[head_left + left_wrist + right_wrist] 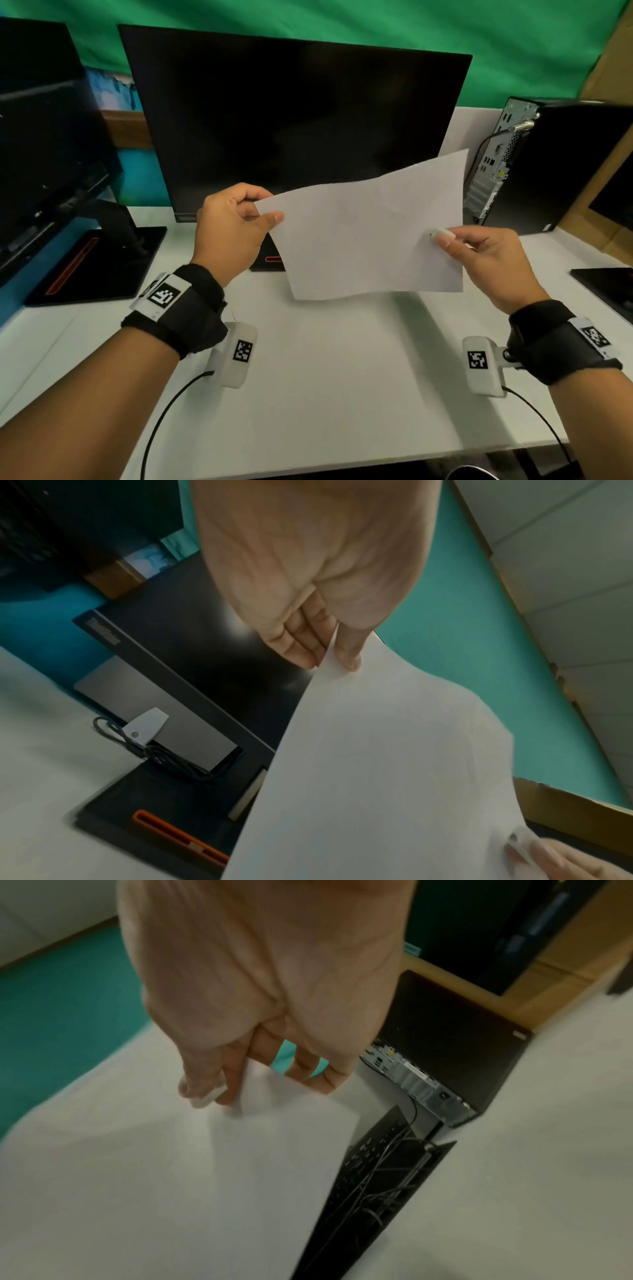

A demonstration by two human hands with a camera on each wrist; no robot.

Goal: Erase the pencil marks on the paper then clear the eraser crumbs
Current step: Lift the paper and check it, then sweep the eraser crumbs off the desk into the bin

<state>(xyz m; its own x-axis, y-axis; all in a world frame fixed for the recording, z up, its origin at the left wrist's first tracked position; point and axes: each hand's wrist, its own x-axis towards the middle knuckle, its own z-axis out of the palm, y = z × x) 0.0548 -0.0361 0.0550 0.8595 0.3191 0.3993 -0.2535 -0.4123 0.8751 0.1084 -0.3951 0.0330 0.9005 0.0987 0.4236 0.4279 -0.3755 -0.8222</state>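
Paper sheet (370, 233) is held in the air above the desk (325, 377), in front of the monitor (291, 126); left hand (233, 226) pinches its left corner, right hand (486, 257) pinches the right edge together with a white eraser (443, 234). It looks light, floppy and easily creased, so the edge pinches should suit it

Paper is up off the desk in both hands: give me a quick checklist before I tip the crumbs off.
1. Left hand pinches the paper by its corner: ok.
2. Right hand holds the opposite edge: ok.
3. Eraser kept in the right hand: ok.
4. Paper clear of the desk: ok.
5. Pencil marks gone: cannot tell.
6. Crumbs left on the paper: cannot tell.
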